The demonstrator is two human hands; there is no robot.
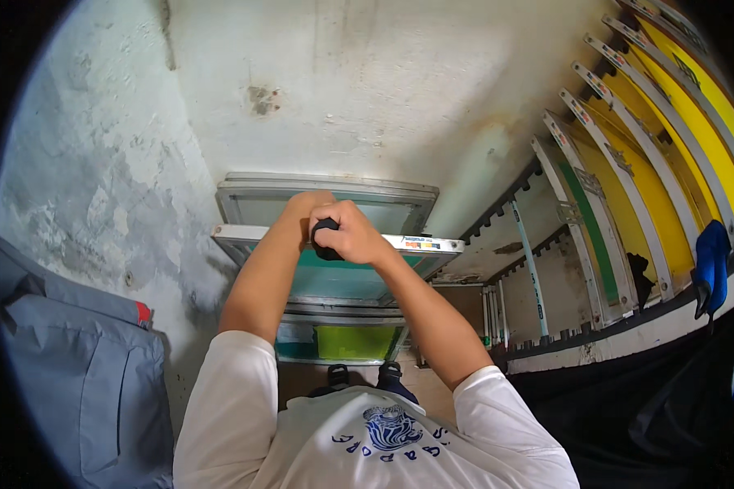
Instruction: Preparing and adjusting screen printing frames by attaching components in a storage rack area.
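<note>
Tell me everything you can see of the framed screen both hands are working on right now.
The framed screen is rectangular, with a pale, metal-looking frame and teal-green mesh. It lies roughly flat, uppermost of a stack of similar frames against the stained wall. A small coloured strip marks its right top rail. The right hand presses a small black object at its top rail; the left hand sits just behind.

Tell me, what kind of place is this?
Probably a screen-printing workshop: framed mesh screens lean against a stained wall, and more yellow-coated screens stand in a slotted rack alongside.
</note>
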